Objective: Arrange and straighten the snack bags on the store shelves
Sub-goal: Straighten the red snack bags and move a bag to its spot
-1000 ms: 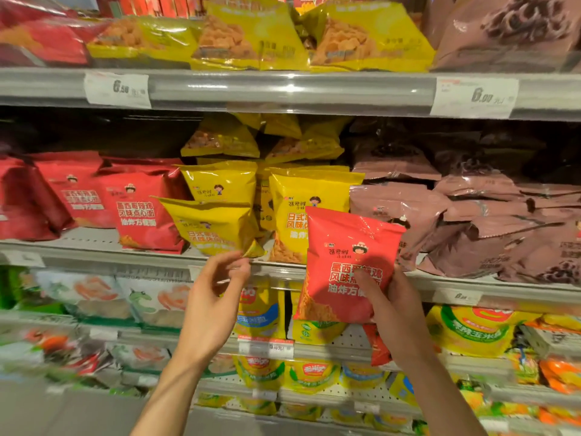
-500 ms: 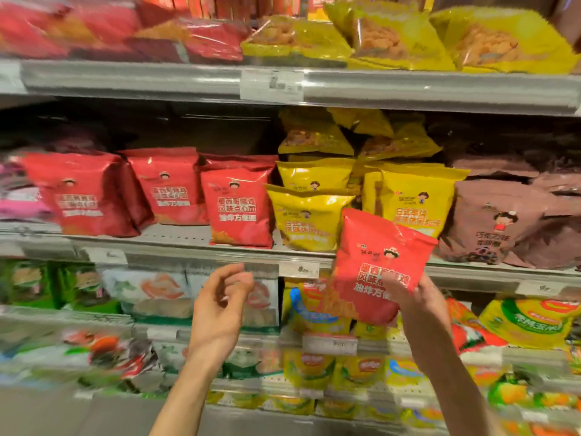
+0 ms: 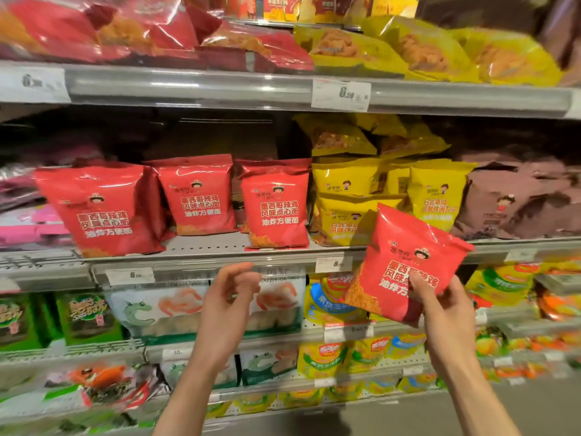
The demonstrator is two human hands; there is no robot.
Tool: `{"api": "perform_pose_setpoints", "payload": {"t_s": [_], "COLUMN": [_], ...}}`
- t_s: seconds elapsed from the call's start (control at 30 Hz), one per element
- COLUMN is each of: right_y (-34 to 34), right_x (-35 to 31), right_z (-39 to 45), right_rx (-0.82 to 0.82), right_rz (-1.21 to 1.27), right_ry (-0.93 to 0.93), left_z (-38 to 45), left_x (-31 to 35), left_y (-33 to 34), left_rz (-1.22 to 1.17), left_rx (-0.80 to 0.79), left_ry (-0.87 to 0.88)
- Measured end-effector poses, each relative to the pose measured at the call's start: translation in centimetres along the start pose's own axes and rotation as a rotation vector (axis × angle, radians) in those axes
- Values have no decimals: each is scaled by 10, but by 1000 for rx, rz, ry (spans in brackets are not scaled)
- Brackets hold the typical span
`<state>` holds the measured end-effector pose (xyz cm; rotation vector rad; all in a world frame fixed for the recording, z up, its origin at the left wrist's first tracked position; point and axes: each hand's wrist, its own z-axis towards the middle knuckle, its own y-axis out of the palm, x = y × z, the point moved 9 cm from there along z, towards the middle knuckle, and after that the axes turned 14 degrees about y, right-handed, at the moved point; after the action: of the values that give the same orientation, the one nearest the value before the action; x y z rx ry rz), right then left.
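Snack bags fill the shelving top to bottom; one loose red bag is up in the right hand, tilted clockwise, held in front of the middle shelf edge & overlapping a yellow bag behind it. Thumb pressed on the bag's front near the lower right, other fingers behind it & hidden; bag's lower right corner covered by the hand. Left hand raised just below the shelf edge, fingers loosely curled, a little apart, holding nothing, not touching any pack.

On the middle shelf, 3 red bags stand upright w/ gaps between: left one leaning a bit, centre one set further back, right one at the front. Right of those, yellow bags stacked & jumbled, some lying flat on top; then brown bags slumped over each other, print hard to read. Far left, pink packs blurred & cut by the frame edge.

Top shelf: red packs left, yellow packs right, both smeared, tops cut off. Price tag on that rail reads approx 6.50; other tags illegible. Lower shelves: green packs, white shrimp-print packs, yellow-green packs; all blurry, lowest rows can't be made out.
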<state>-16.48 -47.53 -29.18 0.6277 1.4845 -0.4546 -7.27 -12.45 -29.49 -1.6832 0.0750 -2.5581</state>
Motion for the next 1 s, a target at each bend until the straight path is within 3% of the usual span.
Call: {"api": "perform_pose_setpoints", "payload": {"t_s": [0.17,0.37,0.57,0.8,1.0], "right_y": [50,155,264,346,376], "right_x": [-7,-6,-8,-23,-8], "right_z": [-9,-11,-19,-21,-28], "right_rx": [-106,-329,-529,-536,-497], "right_rz": [-36,-14,-20,-135,-340], "right_ry": [-6,14,18,-88,-89], "left_z": [21,52,83,128,151], "left_x": [1,11,42,51,26], "left_y": [-18,-65,-124,-162,-171], "left_rz": [43,156,630,953,1034], "left_rx": [6,35,156,165,56], "left_ry": [29,85,426,628,635]}}
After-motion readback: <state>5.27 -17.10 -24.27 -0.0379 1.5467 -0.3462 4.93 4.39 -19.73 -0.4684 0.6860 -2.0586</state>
